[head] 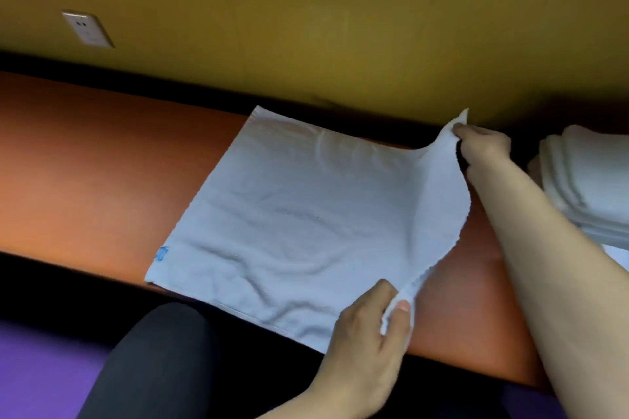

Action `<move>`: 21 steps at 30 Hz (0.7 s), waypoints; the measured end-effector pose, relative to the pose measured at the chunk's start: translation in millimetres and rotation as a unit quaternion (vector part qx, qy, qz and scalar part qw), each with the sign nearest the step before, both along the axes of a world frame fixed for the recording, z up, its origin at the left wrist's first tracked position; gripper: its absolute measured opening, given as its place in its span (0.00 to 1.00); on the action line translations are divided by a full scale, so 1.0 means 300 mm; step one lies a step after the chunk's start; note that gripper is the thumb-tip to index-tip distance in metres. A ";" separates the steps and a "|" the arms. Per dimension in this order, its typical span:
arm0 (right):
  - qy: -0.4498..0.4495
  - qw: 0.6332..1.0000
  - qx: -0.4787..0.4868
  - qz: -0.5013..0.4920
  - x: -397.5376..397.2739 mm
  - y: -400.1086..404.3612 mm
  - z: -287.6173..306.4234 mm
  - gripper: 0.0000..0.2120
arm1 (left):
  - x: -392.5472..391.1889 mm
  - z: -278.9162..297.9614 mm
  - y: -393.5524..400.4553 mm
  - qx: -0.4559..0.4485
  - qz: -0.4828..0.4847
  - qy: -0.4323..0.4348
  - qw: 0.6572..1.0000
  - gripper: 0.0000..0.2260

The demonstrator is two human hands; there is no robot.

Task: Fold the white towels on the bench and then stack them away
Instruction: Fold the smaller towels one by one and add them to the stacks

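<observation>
White square terry towel (pixel 299 214) lies flat on the orange padded surface (pixel 85 160); left hand (pixel 371 326) and right hand (pixel 483 143) each pinch a right-edge corner in their grip, beginning the first fold; next, carry that edge leftward.

- A wall socket (pixel 87 29) sits on the mustard-yellow wall (pixel 340 10), upper left.
- Purple floor (pixel 44 374) shows at lower left.
- A knee in dark trousers (pixel 160 360) is at the bottom edge.
</observation>
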State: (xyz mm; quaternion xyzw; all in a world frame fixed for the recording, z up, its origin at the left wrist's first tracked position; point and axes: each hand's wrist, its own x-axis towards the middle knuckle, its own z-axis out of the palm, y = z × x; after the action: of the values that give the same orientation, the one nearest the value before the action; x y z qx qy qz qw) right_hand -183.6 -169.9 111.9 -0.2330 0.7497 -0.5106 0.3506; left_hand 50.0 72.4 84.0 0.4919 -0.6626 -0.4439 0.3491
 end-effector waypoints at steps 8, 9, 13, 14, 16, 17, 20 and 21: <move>-0.038 0.997 -0.035 0.064 0.445 -0.157 0.013 0.04 | 0.404 -0.021 -0.046 0.045 0.183 0.002 0.982 0.13; -0.046 0.996 -0.037 0.070 0.498 -0.179 0.011 0.03 | 0.450 -0.023 -0.053 0.050 0.200 -0.001 0.978 0.13; -0.049 0.993 -0.039 0.096 0.693 -0.265 0.012 0.09 | 0.620 -0.018 -0.091 0.063 0.252 -0.020 0.965 0.13; -0.051 0.993 -0.039 0.100 0.735 -0.286 0.007 0.10 | 0.659 -0.022 -0.103 0.073 0.266 -0.018 0.961 0.13; -0.043 0.992 -0.033 0.116 0.817 -0.322 -0.004 0.10 | 0.734 -0.033 -0.128 0.095 0.288 -0.005 0.953 0.13; -0.035 0.991 -0.028 0.126 0.845 -0.331 -0.008 0.08 | 0.758 -0.037 -0.138 0.107 0.294 -0.002 0.950 0.12; -0.023 0.988 -0.022 0.151 0.937 -0.363 -0.032 0.04 | 0.831 -0.057 -0.170 0.135 0.306 -0.018 0.942 0.12; -0.027 0.987 -0.021 0.154 0.962 -0.369 -0.041 0.06 | 0.854 -0.070 -0.179 0.142 0.306 -0.033 0.941 0.12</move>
State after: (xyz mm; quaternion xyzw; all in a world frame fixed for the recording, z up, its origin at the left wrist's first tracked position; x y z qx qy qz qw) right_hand 105.2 -280.6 99.6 -0.3396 0.6843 -0.4719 0.4401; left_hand 306.3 18.8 62.9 0.7297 -0.4217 -0.3886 0.3724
